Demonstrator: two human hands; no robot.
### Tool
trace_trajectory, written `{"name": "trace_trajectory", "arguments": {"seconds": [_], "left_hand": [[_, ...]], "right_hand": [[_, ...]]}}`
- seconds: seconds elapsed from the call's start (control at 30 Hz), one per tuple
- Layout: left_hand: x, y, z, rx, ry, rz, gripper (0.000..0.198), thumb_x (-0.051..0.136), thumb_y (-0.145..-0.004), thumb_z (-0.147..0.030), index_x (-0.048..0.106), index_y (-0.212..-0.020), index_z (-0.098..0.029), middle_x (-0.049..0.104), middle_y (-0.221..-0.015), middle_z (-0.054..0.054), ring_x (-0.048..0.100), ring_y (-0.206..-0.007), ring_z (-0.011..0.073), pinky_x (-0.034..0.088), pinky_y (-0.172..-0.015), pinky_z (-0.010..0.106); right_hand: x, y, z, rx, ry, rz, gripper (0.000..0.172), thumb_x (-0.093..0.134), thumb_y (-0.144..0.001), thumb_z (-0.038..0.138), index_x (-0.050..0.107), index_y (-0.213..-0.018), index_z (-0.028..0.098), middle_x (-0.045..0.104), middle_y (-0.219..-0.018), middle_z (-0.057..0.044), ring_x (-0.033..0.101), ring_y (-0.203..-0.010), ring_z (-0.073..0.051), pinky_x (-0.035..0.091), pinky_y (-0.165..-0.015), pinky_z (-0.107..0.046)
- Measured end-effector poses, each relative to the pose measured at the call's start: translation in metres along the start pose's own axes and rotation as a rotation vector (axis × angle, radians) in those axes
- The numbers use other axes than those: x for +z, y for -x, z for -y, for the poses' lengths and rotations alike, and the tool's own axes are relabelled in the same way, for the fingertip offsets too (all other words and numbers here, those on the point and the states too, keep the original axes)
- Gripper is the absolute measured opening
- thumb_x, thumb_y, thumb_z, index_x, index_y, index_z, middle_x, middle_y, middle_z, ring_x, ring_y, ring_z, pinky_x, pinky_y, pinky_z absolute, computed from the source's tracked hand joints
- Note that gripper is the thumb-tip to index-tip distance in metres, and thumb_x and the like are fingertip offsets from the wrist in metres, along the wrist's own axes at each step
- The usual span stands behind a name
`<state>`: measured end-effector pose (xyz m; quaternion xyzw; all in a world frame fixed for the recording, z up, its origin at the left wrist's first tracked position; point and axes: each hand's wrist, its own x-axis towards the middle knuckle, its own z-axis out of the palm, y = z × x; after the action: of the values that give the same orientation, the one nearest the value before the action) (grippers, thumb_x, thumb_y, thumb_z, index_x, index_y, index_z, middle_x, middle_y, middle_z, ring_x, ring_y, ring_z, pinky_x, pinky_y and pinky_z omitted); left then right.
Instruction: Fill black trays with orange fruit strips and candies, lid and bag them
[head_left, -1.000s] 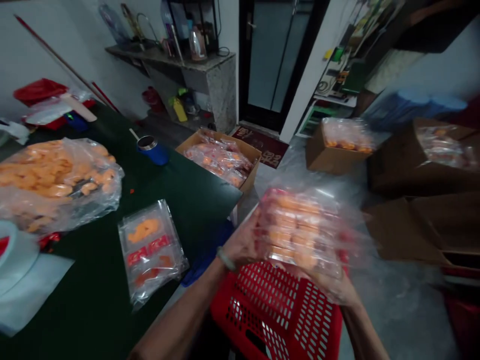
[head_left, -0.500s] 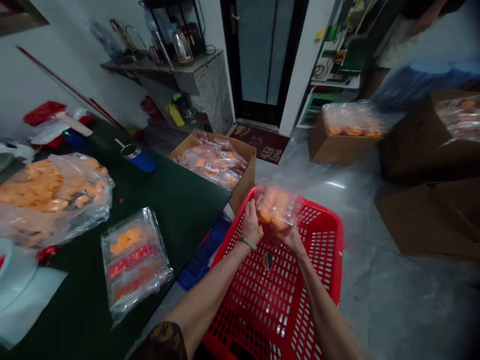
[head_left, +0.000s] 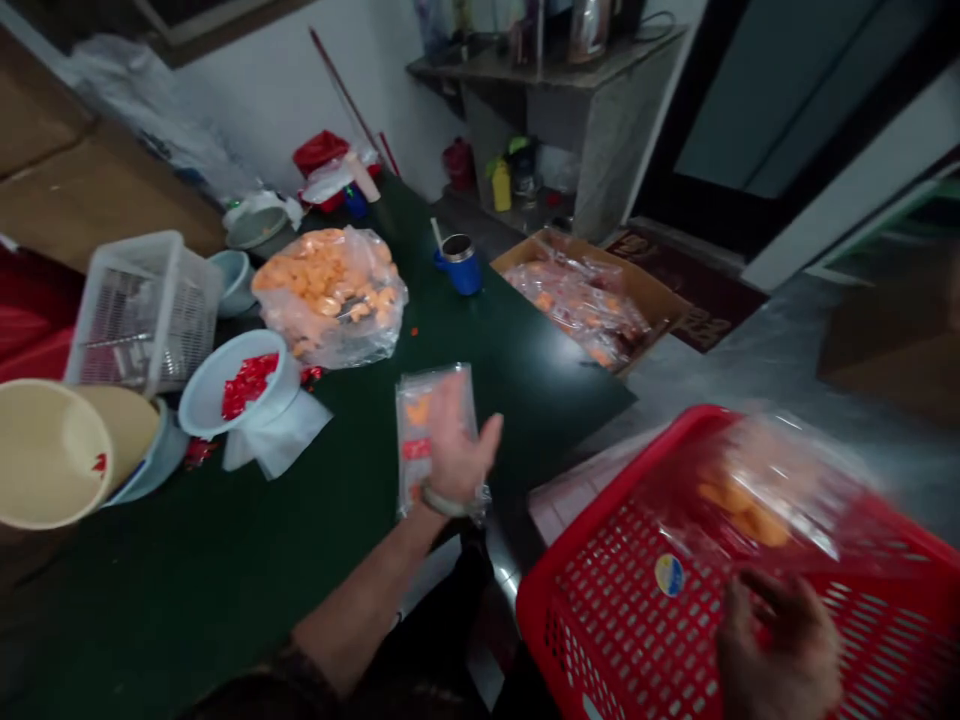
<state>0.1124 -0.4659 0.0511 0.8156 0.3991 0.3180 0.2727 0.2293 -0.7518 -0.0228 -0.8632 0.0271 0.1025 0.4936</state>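
My left hand (head_left: 456, 440) reaches flat over a stack of clear plastic packets (head_left: 415, 413) on the table, its fingers stretched and thumb spread. Orange pieces and red sachets show inside the top packet; the hand covers part of it. Over the red basket (head_left: 615, 500) is my right hand (head_left: 780, 645), blurred, its fingers loosely bent and a gap between thumb and forefinger. Just beyond those fingers, a clear plastic bag of orange pieces (head_left: 750, 510) lies in the basket, smeared by motion. Whether the right hand touches that bag is unclear.
On the green table (head_left: 517, 370) stand a blue mug (head_left: 461, 272), a large bag of orange pieces (head_left: 322, 290), a bowl of red sachets (head_left: 247, 385), a cream bucket (head_left: 49, 455) and a white basket (head_left: 150, 310). A cardboard box (head_left: 660, 305) of packets sits beyond the table's edge.
My hands have come apart from the bag of orange pieces, which is now in the red basket. My left hand has moved left to the packets. The view has turned left.
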Motion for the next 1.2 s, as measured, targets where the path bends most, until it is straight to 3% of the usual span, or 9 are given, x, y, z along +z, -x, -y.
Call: {"name": "trace_trajectory", "arguments": {"seconds": [0.1,0.2,0.27,0.37,0.67,0.83,0.97,1.1,1.2], "left_hand": [[-0.053,-0.023,0.09,-0.495,0.006,-0.133,0.079,0.073,-0.064,-0.03,0.038,-0.131,-0.01,0.041,-0.135,0.019,0.035,-0.13,0.0312,0.027,-0.109,0.045],[-0.065,-0.023,0.153,-0.941,0.314,0.075,0.081,0.082,-0.054,-0.033,0.047,-0.122,-0.007,0.048,-0.128,0.023,0.04,-0.125,0.0365,0.036,-0.102,0.048],[-0.059,-0.019,0.171,-1.016,0.505,0.207,0.072,0.084,-0.051,-0.037,0.057,-0.11,-0.005,0.06,-0.113,0.022,0.055,-0.11,0.0352,0.046,-0.09,0.045],[-0.051,-0.019,0.176,-1.018,0.751,0.318,0.061,0.085,-0.049,-0.038,0.064,-0.096,-0.005,0.068,-0.096,0.018,0.066,-0.085,0.027,0.053,-0.078,0.038],[-0.071,-0.028,0.156,-1.078,1.165,0.271,0.048,0.087,-0.048,-0.017,0.068,-0.089,-0.001,0.07,-0.084,0.017,0.067,-0.07,0.0227,0.055,-0.072,0.035],[-0.049,-0.001,0.144,-1.154,1.147,0.043,0.051,0.081,-0.061,-0.03,0.062,-0.102,-0.009,0.07,-0.093,0.011,0.067,-0.081,0.0197,0.053,-0.08,0.032],[-0.042,0.032,0.13,-1.435,0.984,0.049,0.048,0.064,-0.076,-0.049,0.056,-0.111,-0.017,0.068,-0.101,0.008,0.065,-0.09,0.0206,0.052,-0.075,0.033],[-0.087,0.047,0.115,-1.585,0.748,0.46,0.055,0.06,-0.068,-0.064,0.059,-0.086,-0.012,0.067,-0.084,0.014,0.066,-0.078,0.0262,0.05,-0.063,0.034],[-0.133,0.033,0.104,-1.412,0.652,0.69,0.045,0.074,-0.058,-0.052,0.062,-0.076,-0.012,0.066,-0.076,0.011,0.063,-0.062,0.0217,0.047,-0.057,0.031]], "right_hand": [[0.093,0.034,0.059,0.022,-0.163,0.345,0.064,0.061,-0.064,0.064,0.051,-0.117,0.031,0.057,-0.114,-0.018,0.053,-0.111,-0.037,0.04,-0.096,-0.057],[0.196,0.049,0.108,0.102,-0.207,0.675,0.074,0.072,-0.053,0.059,0.056,-0.113,0.018,0.062,-0.11,-0.017,0.058,-0.105,-0.036,0.045,-0.093,-0.053],[0.244,0.054,0.127,0.149,-0.252,0.884,0.069,0.075,-0.052,0.055,0.061,-0.106,0.015,0.067,-0.102,-0.015,0.062,-0.096,-0.034,0.05,-0.085,-0.049],[0.276,0.064,0.142,0.18,-0.322,1.094,0.061,0.077,-0.053,0.051,0.065,-0.099,0.012,0.07,-0.096,-0.012,0.066,-0.088,-0.03,0.054,-0.077,-0.042],[0.261,0.068,0.172,0.112,-0.275,1.241,0.05,0.076,-0.06,0.043,0.067,-0.099,0.014,0.072,-0.091,-0.008,0.067,-0.079,-0.024,0.054,-0.076,-0.038],[0.295,0.041,0.193,-0.076,-0.11,1.31,0.05,0.085,-0.04,0.032,0.07,-0.085,0.016,0.07,-0.075,-0.002,0.065,-0.073,-0.024,0.052,-0.073,-0.037],[0.316,0.031,0.21,-0.22,-0.004,1.186,0.051,0.087,-0.029,0.023,0.068,-0.076,0.016,0.066,-0.071,-0.002,0.062,-0.081,-0.026,0.048,-0.081,-0.04],[0.255,0.057,0.202,-0.346,-0.036,0.904,0.043,0.076,-0.061,0.035,0.063,-0.098,0.018,0.064,-0.092,-0.007,0.054,-0.101,-0.026,0.04,-0.094,-0.04],[0.181,0.097,0.167,-0.387,-0.047,0.676,0.023,0.053,-0.084,0.04,0.06,-0.091,0.02,0.062,-0.082,-0.007,0.056,-0.077,-0.022,0.047,-0.076,-0.037]]}}
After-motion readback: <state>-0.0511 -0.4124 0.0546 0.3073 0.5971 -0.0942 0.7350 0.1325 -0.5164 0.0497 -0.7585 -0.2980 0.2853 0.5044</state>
